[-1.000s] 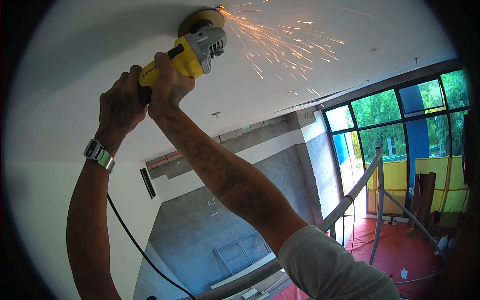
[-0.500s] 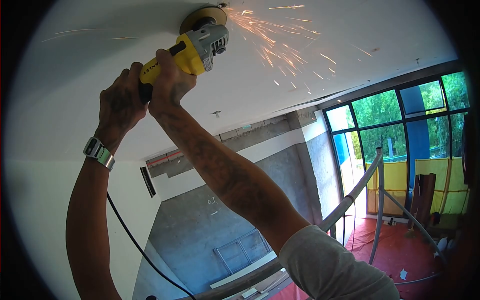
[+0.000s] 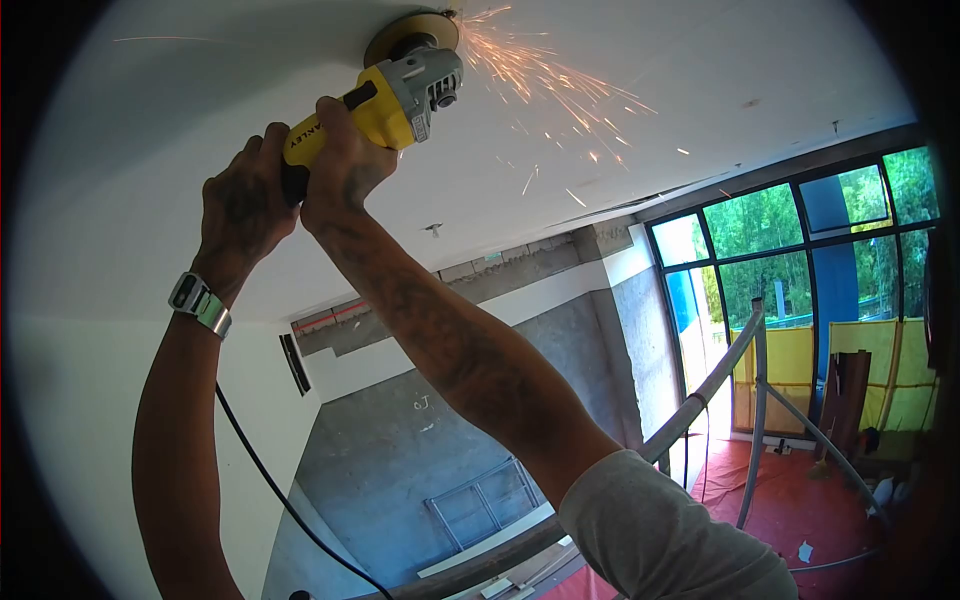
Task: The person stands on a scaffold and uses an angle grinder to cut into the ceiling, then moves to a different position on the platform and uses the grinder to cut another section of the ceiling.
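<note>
Overhead, a yellow and grey angle grinder [image 3: 385,110] is held up against the white ceiling [image 3: 560,130]. Its disc [image 3: 405,38] meets a small metal stub [image 3: 450,14] at the ceiling, and orange sparks [image 3: 540,75] fly off to the right. My left hand [image 3: 243,195] is wrapped round the rear end of the grinder's body. Closer to the head of the tool, my right hand [image 3: 345,160] grips the yellow body, its thumb along the side. A black cord [image 3: 265,470] hangs down beside my left forearm.
Grey scaffold rails [image 3: 715,375] stand at the lower right. Beyond them, red sheeting [image 3: 725,480] covers the floor before tall windows [image 3: 755,230]. A metal frame [image 3: 485,505] leans by the grey wall [image 3: 400,460]. Another metal stub [image 3: 433,230] sticks out of the ceiling.
The grinder and both hands have shifted very slightly to the right in view. The sparks have a different spread; the grip is the same.
</note>
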Action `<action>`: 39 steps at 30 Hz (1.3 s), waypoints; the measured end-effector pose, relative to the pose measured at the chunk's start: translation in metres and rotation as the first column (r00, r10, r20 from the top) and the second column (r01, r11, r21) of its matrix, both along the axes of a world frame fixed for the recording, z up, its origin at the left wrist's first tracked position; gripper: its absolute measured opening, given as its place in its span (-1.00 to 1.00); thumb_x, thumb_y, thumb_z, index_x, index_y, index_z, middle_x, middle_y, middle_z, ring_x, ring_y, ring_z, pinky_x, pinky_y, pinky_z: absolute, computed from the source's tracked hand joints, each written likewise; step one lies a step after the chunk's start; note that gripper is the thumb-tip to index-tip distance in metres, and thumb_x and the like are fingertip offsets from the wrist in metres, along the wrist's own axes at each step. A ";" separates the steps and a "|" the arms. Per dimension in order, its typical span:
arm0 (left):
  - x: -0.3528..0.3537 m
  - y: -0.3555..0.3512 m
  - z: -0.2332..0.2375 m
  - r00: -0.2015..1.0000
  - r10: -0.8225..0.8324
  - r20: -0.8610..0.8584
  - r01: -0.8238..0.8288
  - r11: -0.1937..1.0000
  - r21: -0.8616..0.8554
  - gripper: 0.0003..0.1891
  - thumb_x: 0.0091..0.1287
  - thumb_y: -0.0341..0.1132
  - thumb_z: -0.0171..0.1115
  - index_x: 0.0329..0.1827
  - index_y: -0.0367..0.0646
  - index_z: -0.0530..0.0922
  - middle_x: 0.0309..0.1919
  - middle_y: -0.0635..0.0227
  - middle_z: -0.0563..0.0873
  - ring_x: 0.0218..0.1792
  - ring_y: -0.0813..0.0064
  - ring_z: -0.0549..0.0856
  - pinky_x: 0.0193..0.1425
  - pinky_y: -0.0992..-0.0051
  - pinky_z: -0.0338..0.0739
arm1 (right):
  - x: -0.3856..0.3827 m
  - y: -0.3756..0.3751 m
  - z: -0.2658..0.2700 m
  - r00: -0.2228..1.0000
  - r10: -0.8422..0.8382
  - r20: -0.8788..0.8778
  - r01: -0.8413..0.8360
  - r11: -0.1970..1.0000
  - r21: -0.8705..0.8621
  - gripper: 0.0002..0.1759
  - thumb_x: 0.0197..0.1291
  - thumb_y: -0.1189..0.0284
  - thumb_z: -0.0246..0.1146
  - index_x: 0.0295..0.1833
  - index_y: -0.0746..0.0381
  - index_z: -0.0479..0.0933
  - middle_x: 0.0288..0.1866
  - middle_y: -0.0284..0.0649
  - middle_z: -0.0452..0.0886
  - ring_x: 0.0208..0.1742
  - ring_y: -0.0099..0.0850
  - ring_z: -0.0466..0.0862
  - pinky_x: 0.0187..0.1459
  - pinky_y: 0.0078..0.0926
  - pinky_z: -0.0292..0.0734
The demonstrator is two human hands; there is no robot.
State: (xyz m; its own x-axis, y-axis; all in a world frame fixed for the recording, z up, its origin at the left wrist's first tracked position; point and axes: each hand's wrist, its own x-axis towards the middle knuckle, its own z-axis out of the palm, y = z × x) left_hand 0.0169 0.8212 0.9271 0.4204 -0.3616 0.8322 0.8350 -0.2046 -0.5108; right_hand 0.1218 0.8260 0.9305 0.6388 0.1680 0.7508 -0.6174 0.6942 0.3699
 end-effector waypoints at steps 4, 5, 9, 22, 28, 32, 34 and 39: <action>0.002 -0.003 0.000 1.000 0.004 0.004 -0.004 1.000 0.008 -0.57 0.30 -0.27 0.50 0.10 -0.08 0.44 -0.25 0.30 0.69 -0.23 0.24 0.82 -0.31 0.27 0.76 | 0.000 -0.001 0.002 1.000 -0.003 -0.008 0.003 1.000 0.015 -0.62 0.04 0.48 0.47 -0.05 0.30 0.50 -0.20 -0.25 0.58 -0.21 -0.36 0.64 -0.11 -0.29 0.63; 0.002 -0.002 0.001 1.000 0.010 0.004 -0.010 1.000 0.007 -0.57 0.30 -0.27 0.50 0.10 -0.08 0.44 -0.25 0.30 0.69 -0.23 0.24 0.82 -0.30 0.27 0.75 | 0.001 0.001 0.002 1.000 -0.003 -0.013 0.003 1.000 0.016 -0.62 0.04 0.48 0.47 -0.05 0.30 0.50 -0.20 -0.25 0.58 -0.21 -0.36 0.64 -0.11 -0.29 0.62; 0.001 0.001 0.001 1.000 0.013 -0.012 -0.013 0.999 0.036 -0.57 0.31 -0.26 0.49 0.10 -0.09 0.43 -0.25 0.30 0.69 -0.24 0.23 0.82 -0.31 0.28 0.75 | 0.001 -0.001 0.001 1.000 0.005 -0.013 -0.005 1.000 0.001 -0.62 0.04 0.48 0.47 -0.05 0.30 0.51 -0.20 -0.24 0.59 -0.22 -0.36 0.64 -0.11 -0.30 0.63; 0.004 -0.005 -0.001 1.000 -0.008 -0.001 0.008 1.000 -0.001 -0.61 0.36 -0.22 0.44 0.10 -0.09 0.44 -0.27 0.29 0.69 -0.27 0.23 0.82 -0.33 0.26 0.74 | 0.004 -0.003 0.001 1.000 -0.021 -0.011 0.021 1.000 -0.010 -0.65 0.04 0.48 0.46 -0.08 0.29 0.51 -0.21 -0.25 0.59 -0.21 -0.37 0.64 -0.10 -0.29 0.61; 0.004 -0.006 -0.001 1.000 0.010 0.007 -0.010 1.000 0.000 -0.60 0.37 -0.20 0.44 0.10 -0.08 0.43 -0.26 0.30 0.69 -0.25 0.23 0.82 -0.32 0.25 0.74 | 0.005 -0.006 -0.001 1.000 -0.030 0.006 0.030 0.999 0.012 -0.67 0.06 0.52 0.42 -0.06 0.28 0.50 -0.19 -0.25 0.62 -0.20 -0.40 0.66 -0.09 -0.36 0.62; 0.004 -0.004 0.001 1.000 0.016 -0.003 -0.016 1.000 0.009 -0.58 0.35 -0.19 0.46 0.10 -0.07 0.43 -0.25 0.30 0.69 -0.25 0.25 0.82 -0.33 0.26 0.74 | 0.004 -0.001 0.003 1.000 -0.029 0.001 0.029 0.999 -0.020 -0.67 0.06 0.52 0.43 -0.07 0.28 0.50 -0.19 -0.25 0.62 -0.20 -0.40 0.66 -0.10 -0.36 0.61; 0.003 -0.004 0.001 1.000 0.022 -0.002 -0.022 1.000 0.016 -0.58 0.35 -0.19 0.48 0.10 -0.07 0.43 -0.25 0.31 0.69 -0.25 0.25 0.82 -0.34 0.27 0.74 | 0.005 -0.006 0.000 1.000 -0.003 0.009 0.003 1.000 -0.031 -0.66 0.05 0.52 0.43 -0.06 0.28 0.49 -0.19 -0.25 0.62 -0.20 -0.40 0.66 -0.10 -0.36 0.61; 0.004 -0.005 0.000 1.000 0.009 -0.012 -0.008 0.999 0.033 -0.57 0.33 -0.20 0.49 0.10 -0.07 0.44 -0.27 0.31 0.69 -0.26 0.26 0.83 -0.35 0.29 0.75 | 0.005 -0.006 0.001 1.000 0.008 0.001 -0.008 1.000 -0.007 -0.65 0.04 0.53 0.43 -0.07 0.27 0.48 -0.20 -0.25 0.60 -0.22 -0.40 0.65 -0.11 -0.35 0.61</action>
State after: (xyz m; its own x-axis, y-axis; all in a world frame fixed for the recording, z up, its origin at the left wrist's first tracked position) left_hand 0.0207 0.8165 0.9275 0.4337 -0.3851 0.8146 0.8304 -0.1802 -0.5273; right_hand 0.1265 0.8195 0.9310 0.6366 0.1785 0.7503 -0.6235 0.6916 0.3645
